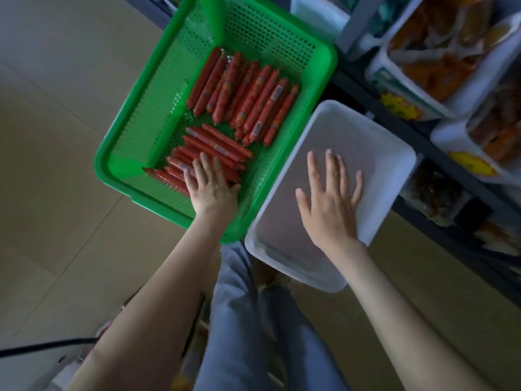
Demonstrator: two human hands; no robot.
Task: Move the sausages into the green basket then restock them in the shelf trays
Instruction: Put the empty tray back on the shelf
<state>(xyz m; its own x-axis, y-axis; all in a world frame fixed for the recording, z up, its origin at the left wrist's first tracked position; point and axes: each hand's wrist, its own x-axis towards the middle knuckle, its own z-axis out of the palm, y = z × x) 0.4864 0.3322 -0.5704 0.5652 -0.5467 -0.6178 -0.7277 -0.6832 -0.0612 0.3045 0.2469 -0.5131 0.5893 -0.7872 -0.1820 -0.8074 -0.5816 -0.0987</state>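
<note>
Pressing flat-fingered, the left hand (214,190) may roll sausages (217,148) beneath its fingertips; right hand (332,201) splays over the tray (366,131).

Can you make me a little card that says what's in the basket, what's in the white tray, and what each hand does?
green basket: two piles of sausages, one far, one near
white tray: right of the basket, no sausages seen
left hand: flat on the near pile
right hand: open, fingers spread over the tray
</note>
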